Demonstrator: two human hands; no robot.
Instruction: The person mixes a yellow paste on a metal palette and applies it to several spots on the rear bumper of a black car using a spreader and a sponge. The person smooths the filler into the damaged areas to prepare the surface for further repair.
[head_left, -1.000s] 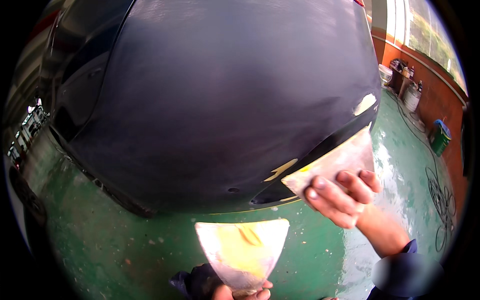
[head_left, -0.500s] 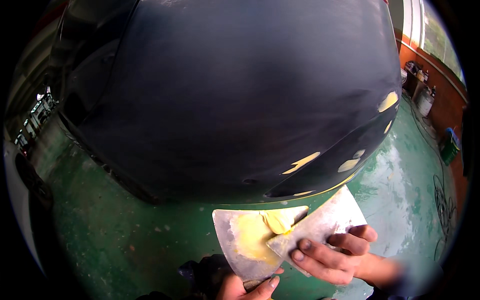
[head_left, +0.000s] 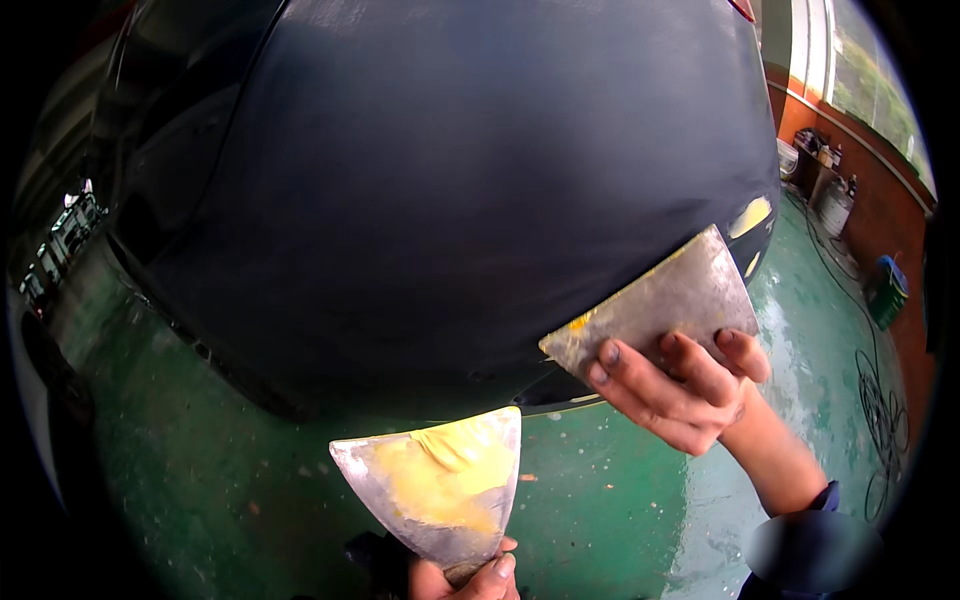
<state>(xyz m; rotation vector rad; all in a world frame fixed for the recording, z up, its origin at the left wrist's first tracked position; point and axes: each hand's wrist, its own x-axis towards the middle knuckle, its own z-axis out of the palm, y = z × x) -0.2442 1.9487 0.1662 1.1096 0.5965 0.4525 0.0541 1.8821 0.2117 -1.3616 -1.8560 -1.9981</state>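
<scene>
At the lower middle, my left hand (head_left: 465, 580) is closed round the base of a broad putty knife (head_left: 385, 490), whose blade fans upward. Yellow body filler (head_left: 450, 460) covers much of that blade, thickest along the upper edge. My right hand (head_left: 680, 390) grips a flat metal spreader (head_left: 665, 295), fingers across its face. A small dab of yellow marks the spreader's left corner. The spreader overlaps the lower right of a dark car body panel (head_left: 430, 190); whether it touches the panel, I cannot tell. A yellow filler patch (head_left: 750, 216) shows on the panel beyond it.
Green floor (head_left: 250, 480) surrounds the car. Along the right wall stand a white canister (head_left: 836, 208) and a green bucket (head_left: 886, 292). Coiled black cable (head_left: 880, 420) lies on the floor there. Another vehicle's dark wheel (head_left: 55, 370) shows at the left edge.
The spreader has come away from the putty knife and moved up and right, over the car's lower right panel. My left hand and putty knife have shifted left.
</scene>
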